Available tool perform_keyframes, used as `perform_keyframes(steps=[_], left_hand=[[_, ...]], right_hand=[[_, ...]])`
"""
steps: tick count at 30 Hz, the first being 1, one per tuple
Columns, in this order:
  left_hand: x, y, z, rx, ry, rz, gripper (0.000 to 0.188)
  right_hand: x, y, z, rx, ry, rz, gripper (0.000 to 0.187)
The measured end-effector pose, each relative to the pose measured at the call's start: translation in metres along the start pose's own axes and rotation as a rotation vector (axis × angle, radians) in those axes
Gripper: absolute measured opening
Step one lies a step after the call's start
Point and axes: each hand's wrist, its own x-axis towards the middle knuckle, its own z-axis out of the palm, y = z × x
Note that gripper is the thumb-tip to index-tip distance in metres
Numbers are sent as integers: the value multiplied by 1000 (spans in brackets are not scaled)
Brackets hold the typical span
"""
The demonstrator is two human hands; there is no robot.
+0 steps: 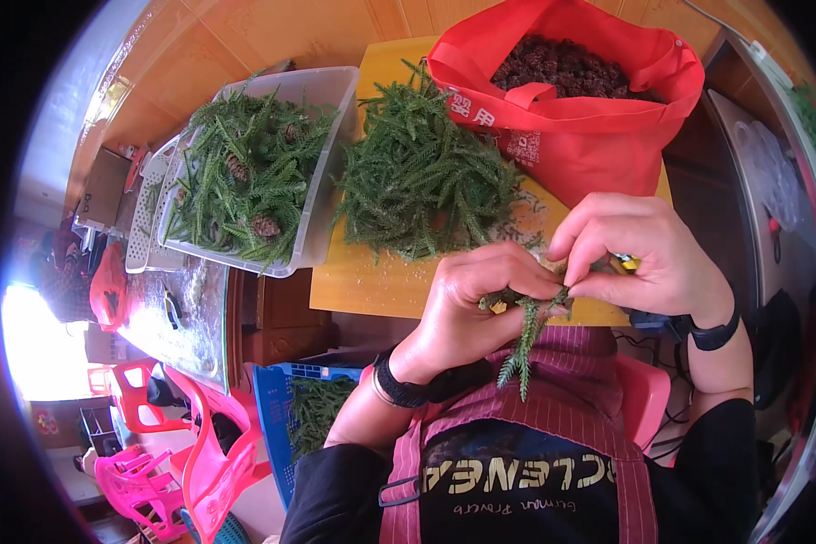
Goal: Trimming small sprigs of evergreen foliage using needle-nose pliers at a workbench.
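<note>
Above my apron-covered lap, my left hand (490,295) is closed around a green artificial pine sprig (521,349), whose tip hangs down below the fingers. My right hand (644,258) meets it from the right, thumb and forefinger pinched on the sprig's upper end. The exact spot between the fingertips is too small to make out. Just beyond both hands, a heap of green pine sprigs (422,172) lies on the yellow table (363,286). Something yellow and black (626,263) shows partly behind my right hand.
A red bag (598,145) of brown pine cones (562,68) stands at the back right. Left of the heap, a clear plastic bin (322,181) holds sprigs with cones. A blue crate (276,426) with greenery and pink chairs (213,462) are at the lower left. Pliers (172,308) lie on another table.
</note>
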Motion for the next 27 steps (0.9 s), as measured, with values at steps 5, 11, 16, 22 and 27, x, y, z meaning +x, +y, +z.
perform_keyframes(steps=[5, 11, 16, 22, 27], left_hand=[[-1, 1, 1, -23, 6, 1, 18], [-5, 3, 5, -140, 79, -136, 17], [-7, 3, 6, -141, 89, -159, 17], [-6, 9, 2, -196, 18, -273, 16], [-3, 14, -1, -412, -39, -463, 15]], right_hand=[[-2, 4, 5, -54, 79, -133, 15], [-7, 3, 20, -390, 314, -316, 17], [-12, 0, 19, -528, 303, -444, 15], [-15, -5, 11, -516, 106, -404, 13], [-10, -10, -1, -530, -19, -442, 15]])
